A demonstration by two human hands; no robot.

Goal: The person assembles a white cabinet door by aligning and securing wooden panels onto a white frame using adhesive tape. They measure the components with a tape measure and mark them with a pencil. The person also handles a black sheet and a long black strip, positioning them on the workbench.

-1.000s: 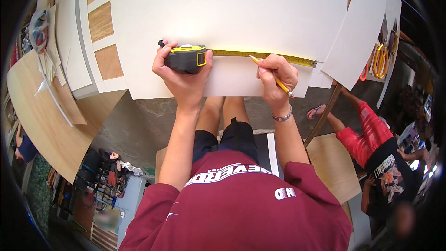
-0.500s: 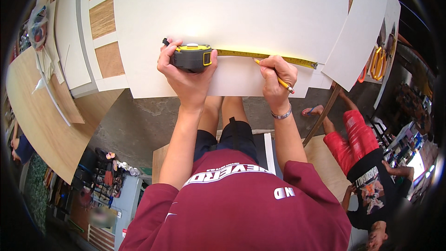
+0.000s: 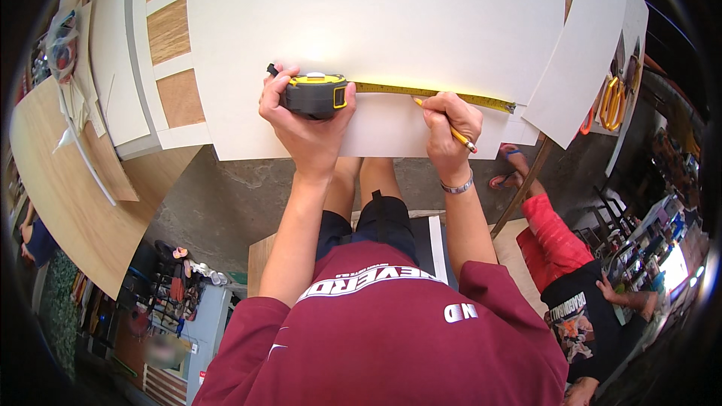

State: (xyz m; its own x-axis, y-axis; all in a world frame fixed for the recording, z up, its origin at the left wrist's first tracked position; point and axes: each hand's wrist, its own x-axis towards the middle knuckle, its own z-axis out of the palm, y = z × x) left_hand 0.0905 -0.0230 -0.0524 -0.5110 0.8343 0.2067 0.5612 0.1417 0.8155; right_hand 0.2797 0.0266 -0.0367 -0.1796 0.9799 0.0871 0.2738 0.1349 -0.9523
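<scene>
A large white sheet (image 3: 391,22) lies across the work surface before me. My left hand (image 3: 308,124) is closed around a grey and yellow tape measure (image 3: 316,98) resting on it. From the case the yellow blade (image 3: 398,90) runs out to the right, its metal hook end near the sheet's right side. My right hand (image 3: 451,128) is closed on a yellow pencil (image 3: 462,137) with a pink eraser. The pencil's tip points at the blade's near edge, around its middle; whether it touches the sheet I cannot tell.
Left of the sheet are a white frame with wooden panels (image 3: 180,98) and a curved plywood board (image 3: 83,195). On the right lie a narrow white panel (image 3: 579,53) and orange-handled scissors (image 3: 613,101). A person in red shorts (image 3: 560,233) stands at the right.
The person at the right has shifted, with both feet now nearer the sheet's corner. My hands, the tape measure and the pencil have hardly moved.
</scene>
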